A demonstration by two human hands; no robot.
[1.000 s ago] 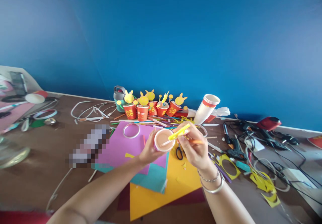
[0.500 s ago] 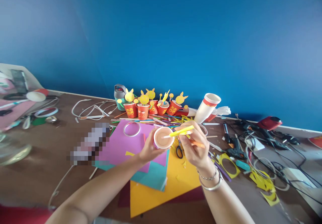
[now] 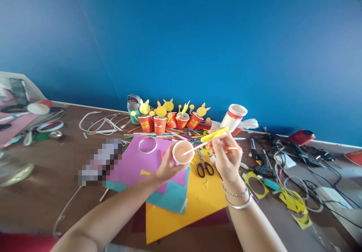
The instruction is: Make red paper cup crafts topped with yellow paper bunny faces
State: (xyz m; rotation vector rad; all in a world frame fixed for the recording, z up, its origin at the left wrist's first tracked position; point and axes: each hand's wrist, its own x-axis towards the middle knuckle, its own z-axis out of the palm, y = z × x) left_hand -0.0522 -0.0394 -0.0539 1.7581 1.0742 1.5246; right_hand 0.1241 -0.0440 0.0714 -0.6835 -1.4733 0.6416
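Note:
A paper cup, its open top facing me, is wrapped by the fingers of my left hand. My right hand pinches a pale straw with a yellow paper piece at its upper end. The straw's lower tip shows over the cup's opening; whether it touches the bottom I cannot tell. An orange stick also shows at my right fingers. Black scissors lie between my hands on the yellow sheet, beside purple paper and teal paper.
Several red cups with yellow paper figures stand near the wall. Stacked cups lean behind my right hand. Scraps, a glue gun and cables lie right. A roll of tape rests on the purple paper.
My right hand has moved right, drawing the yellow piece away from the cup. More of the straw and scissors now shows. My left hand keeps its hold on the cup.

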